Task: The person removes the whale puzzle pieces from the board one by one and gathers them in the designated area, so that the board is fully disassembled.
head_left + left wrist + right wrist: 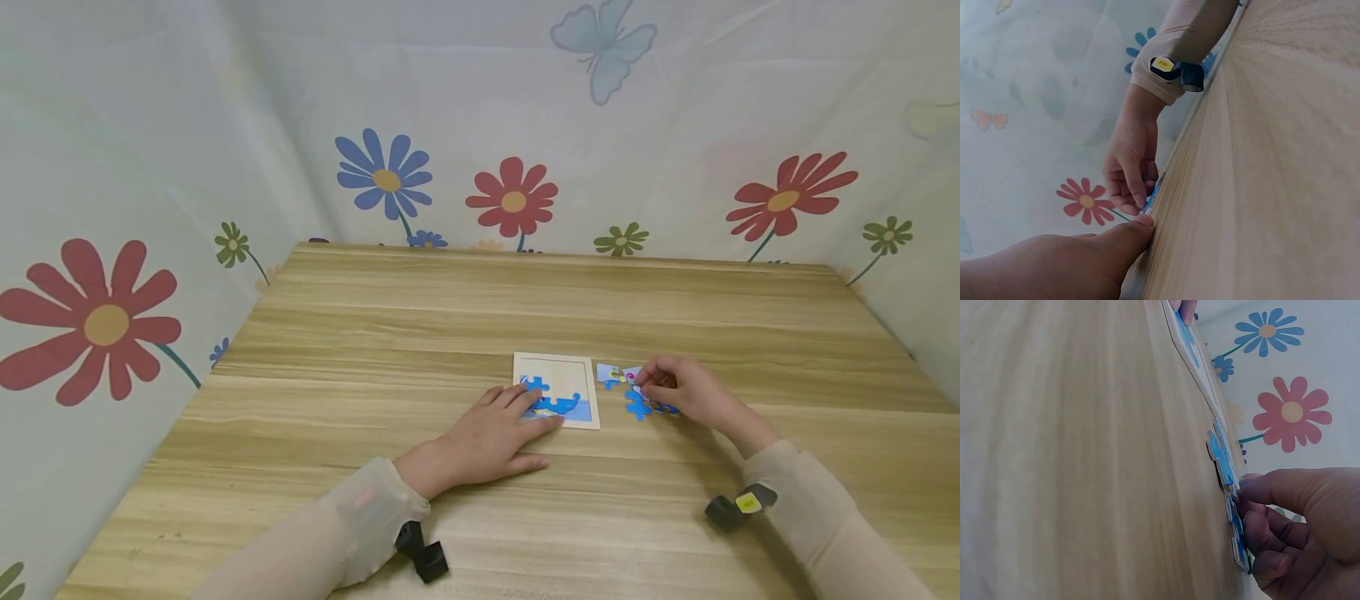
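Observation:
A square wooden puzzle tray (557,357) lies on the table, its lower part filled with blue puzzle pieces (558,405). My left hand (483,437) rests across the tray's left side, fingers spread and fairly straight over the fitted pieces. Just right of the tray, loose jigsaw pieces (638,405) lie in a small cluster, blue and pale. Over this cluster is my right hand (684,390), thumb and index finger pinching a puzzle piece at its edge; the fingertips hide most of that piece. The right wrist view shows the thumb (1272,487) close against the loose pieces (1222,459).
The wood-grain table (405,308) extends around the tray on all sides. Behind it and at the sides hangs a white curtain (465,100) printed with flowers and a butterfly. A black wrist device (423,554) sits at the left cuff, another (738,507) at the right.

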